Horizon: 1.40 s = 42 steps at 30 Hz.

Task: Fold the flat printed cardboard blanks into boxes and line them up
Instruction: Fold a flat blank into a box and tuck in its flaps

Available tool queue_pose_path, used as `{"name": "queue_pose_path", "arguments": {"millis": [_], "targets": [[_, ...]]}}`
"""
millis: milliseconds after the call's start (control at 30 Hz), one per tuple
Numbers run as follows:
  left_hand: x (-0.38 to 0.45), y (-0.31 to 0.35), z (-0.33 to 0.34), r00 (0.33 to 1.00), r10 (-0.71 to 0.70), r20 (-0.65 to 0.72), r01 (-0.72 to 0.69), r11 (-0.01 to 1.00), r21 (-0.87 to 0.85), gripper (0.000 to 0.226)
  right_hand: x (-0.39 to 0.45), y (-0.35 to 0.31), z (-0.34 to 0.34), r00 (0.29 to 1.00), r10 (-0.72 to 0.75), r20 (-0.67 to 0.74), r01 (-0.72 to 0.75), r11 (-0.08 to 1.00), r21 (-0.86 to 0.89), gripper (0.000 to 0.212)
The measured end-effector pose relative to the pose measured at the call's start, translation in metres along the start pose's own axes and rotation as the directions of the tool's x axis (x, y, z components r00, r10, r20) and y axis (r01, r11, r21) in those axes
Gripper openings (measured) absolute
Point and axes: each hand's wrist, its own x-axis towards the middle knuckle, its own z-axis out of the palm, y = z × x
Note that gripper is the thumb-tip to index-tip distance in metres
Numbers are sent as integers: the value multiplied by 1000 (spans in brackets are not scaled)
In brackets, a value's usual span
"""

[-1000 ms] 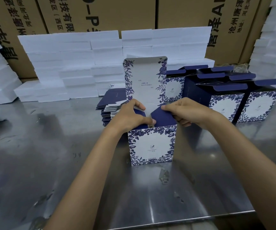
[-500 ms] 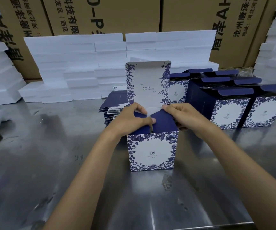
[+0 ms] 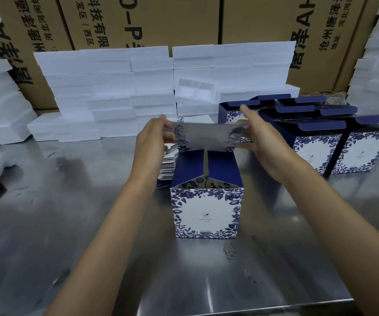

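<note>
Box (image 3: pixel 206 213): upright near table (image 3: pixel 69 236) front edge, side flaps folded in, could skid if pushed unevenly.
Lid flap (image 3: pixel 204 137): bent forward, blurred; may crease crooked.
Left hand (image 3: pixel 152 142): pinching flap's left edge.
Right hand (image 3: pixel 259 135): gripping right edge, forefinger straight.
Finished boxes (image 3: pixel 320 151): rowed right, beyond.

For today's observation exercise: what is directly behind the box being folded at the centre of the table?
Behind the box sits a stack of flat blanks, partly covered by the left hand. Further back stand white foam blocks. The lid flap covers whatever lies directly behind it.
</note>
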Motion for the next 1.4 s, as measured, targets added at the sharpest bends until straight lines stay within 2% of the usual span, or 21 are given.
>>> {"name": "queue_pose_path", "arguments": {"millis": [100, 133, 233, 300, 433, 500, 567, 633, 733, 800, 900, 1033, 1167, 1300, 1400], "targets": [[-1, -9, -4, 992, 24, 126, -50, 975, 214, 12, -5, 5, 2, 995, -25, 99, 59, 935, -351, 52], [-1, -13, -5, 987, 13, 159, -60, 954, 293, 8, -8, 9, 4, 990, -35, 137, 89, 906, -413, 47], [0, -23, -4, 972, 14, 235, -116, 898, 424, 14, -12, 22, 12, 975, -66, 212, 160, 873, -460, 35], [2, -25, -3, 964, 18, 265, -144, 873, 466, 21, -11, 25, 13, 974, -92, 209, 181, 870, -458, 27], [4, -22, 4, 943, -128, 309, -34, 883, 469, 22, -3, 19, 14, 970, -68, 234, 193, 801, -567, 30], [6, -24, 9, 951, -138, 275, -11, 878, 478, 18, 1, 13, 16, 959, -47, 281, 213, 774, -597, 25], [9, -24, 14, 962, -147, 229, 23, 883, 469, 13, 6, 8, 19, 954, 29, 299, 162, 789, -592, 15], [11, -24, 18, 965, -183, 190, 76, 882, 465, 15, 11, 7, 26, 961, 109, 254, 67, 799, -598, 7], [8, -26, 25, 955, -259, 145, 183, 898, 399, 22, 14, 15, 40, 989, 105, 101, -39, 858, -511, 10], [4, -30, 26, 952, -277, 131, 221, 917, 333, 22, 12, 22, 43, 994, 82, 74, -42, 902, -429, 13], [6, -31, 22, 950, -275, 148, 225, 931, 287, 19, 8, 24, 40, 992, 100, 76, -64, 923, -379, 15], [7, -27, 22, 942, -286, 178, 216, 918, 333, 22, 6, 27, 41, 989, 143, 37, -127, 949, -290, 14], [3, -30, 15, 931, -322, 172, 271, 926, 264, 20, 0, 29, 39, 988, 154, 23, -146, 968, -206, 14], [2, -30, 15, 956, -253, 151, 201, 935, 293, 25, -3, 30, 38, 982, 188, 16, -182, 966, -183, 16], [-1, -27, 13, 958, -252, 133, 200, 928, 314, 27, -7, 30, 36, 983, 184, 5, -180, 969, -170, 19]]}}
